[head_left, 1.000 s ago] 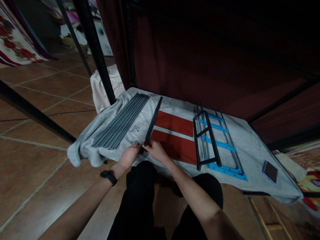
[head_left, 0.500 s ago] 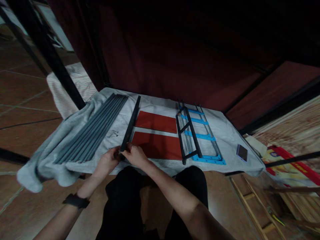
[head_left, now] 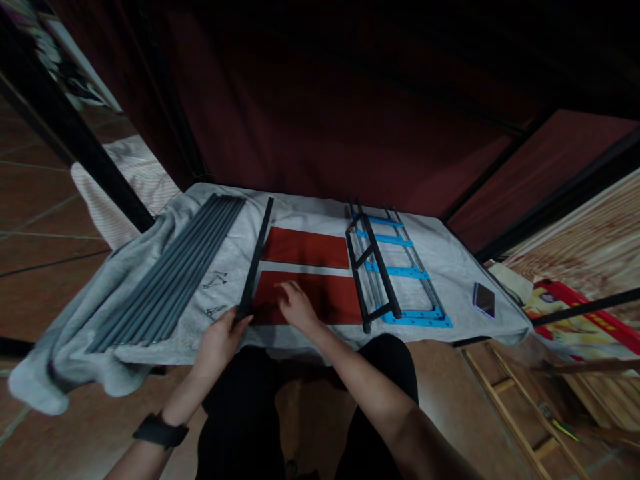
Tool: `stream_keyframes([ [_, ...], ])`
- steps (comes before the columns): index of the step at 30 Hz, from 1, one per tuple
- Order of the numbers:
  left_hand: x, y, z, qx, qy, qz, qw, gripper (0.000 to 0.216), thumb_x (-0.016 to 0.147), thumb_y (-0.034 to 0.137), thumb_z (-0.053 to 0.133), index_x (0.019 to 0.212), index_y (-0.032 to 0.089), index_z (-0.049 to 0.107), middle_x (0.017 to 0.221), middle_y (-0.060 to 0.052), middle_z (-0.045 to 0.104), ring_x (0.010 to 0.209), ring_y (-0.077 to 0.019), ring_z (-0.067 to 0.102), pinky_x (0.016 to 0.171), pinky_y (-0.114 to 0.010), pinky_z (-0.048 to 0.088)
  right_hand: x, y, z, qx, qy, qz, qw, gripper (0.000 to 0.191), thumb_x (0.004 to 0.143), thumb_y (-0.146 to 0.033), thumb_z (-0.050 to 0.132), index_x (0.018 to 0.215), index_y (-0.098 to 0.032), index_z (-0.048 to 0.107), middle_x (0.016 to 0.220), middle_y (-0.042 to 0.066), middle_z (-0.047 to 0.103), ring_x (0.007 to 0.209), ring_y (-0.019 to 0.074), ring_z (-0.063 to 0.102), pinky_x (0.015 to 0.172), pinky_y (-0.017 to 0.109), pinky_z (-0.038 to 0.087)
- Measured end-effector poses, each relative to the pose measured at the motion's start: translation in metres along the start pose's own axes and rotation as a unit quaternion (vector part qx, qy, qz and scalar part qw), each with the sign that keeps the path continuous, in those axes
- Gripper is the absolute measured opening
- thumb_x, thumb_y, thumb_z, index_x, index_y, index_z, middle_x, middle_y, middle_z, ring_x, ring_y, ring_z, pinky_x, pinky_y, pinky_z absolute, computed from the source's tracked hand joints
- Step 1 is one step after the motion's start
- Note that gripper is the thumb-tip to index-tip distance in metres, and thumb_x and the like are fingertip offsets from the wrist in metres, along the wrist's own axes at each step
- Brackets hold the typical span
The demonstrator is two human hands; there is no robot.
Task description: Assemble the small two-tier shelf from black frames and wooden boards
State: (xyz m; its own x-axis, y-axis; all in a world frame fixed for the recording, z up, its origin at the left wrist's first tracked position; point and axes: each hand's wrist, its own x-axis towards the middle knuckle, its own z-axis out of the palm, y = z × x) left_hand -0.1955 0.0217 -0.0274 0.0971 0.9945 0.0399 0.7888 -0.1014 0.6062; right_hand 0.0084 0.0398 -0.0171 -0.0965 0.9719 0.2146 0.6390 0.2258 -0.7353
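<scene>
A long black bar [head_left: 256, 261] lies on a grey cloth [head_left: 450, 267], running away from me. My left hand [head_left: 219, 342] grips its near end with closed fingers. My right hand [head_left: 295, 305] rests flat with fingers apart on the nearer of two red panels [head_left: 330, 298]; the other red panel [head_left: 306, 247] lies just beyond it. Left of the bar sit a few small screws [head_left: 214, 281] and a bundle of grey rods [head_left: 170, 270].
A black frame [head_left: 373, 263] lies over blue slotted strips [head_left: 400, 272] on the right. A phone [head_left: 484, 299] sits near the cloth's right edge. Dark red panels stand behind. Black posts rise at the left; wooden slats lie on the tiled floor at lower right.
My right hand has let go of the bar's near end and moved right onto the nearer red panel. My left hand stays on the bar. The view has swung right.
</scene>
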Motion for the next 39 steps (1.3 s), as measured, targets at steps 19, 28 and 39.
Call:
stream_keyframes([
  [19,0.001,0.010,-0.010,-0.115,0.031,-0.074,0.990,0.037,0.074,0.054,0.051,0.079,0.020,0.063,0.085,-0.013,0.074,0.082,-0.0298,0.070,0.072,-0.035,0.052,0.088,0.067,-0.078,-0.256,-0.234,0.142,0.927,0.040,0.077,-0.053,0.067,0.099,-0.019,0.067,0.111,0.010,0.066,0.105,0.0257,0.059,0.082,0.029,0.043],
  [28,0.001,0.008,-0.008,-0.153,0.054,-0.054,0.985,0.038,0.072,0.054,0.055,0.084,0.020,0.066,0.087,-0.010,0.074,0.088,-0.0286,0.069,0.077,-0.036,0.053,0.087,0.063,-0.093,-0.123,-0.230,0.133,0.956,0.041,0.072,-0.038,0.076,0.107,-0.018,0.065,0.105,0.004,0.069,0.091,0.0177,0.063,0.071,0.023,0.044],
  [39,-0.004,0.018,-0.019,-0.201,0.030,-0.088,0.975,0.043,0.066,0.056,0.060,0.083,0.017,0.067,0.083,-0.010,0.074,0.084,-0.0278,0.068,0.072,-0.034,0.052,0.031,-0.005,-0.122,-0.218,-0.120,0.054,0.967,0.035,0.080,-0.040,0.070,0.111,-0.024,0.065,0.114,0.005,0.067,0.103,0.0227,0.062,0.086,0.032,0.043],
])
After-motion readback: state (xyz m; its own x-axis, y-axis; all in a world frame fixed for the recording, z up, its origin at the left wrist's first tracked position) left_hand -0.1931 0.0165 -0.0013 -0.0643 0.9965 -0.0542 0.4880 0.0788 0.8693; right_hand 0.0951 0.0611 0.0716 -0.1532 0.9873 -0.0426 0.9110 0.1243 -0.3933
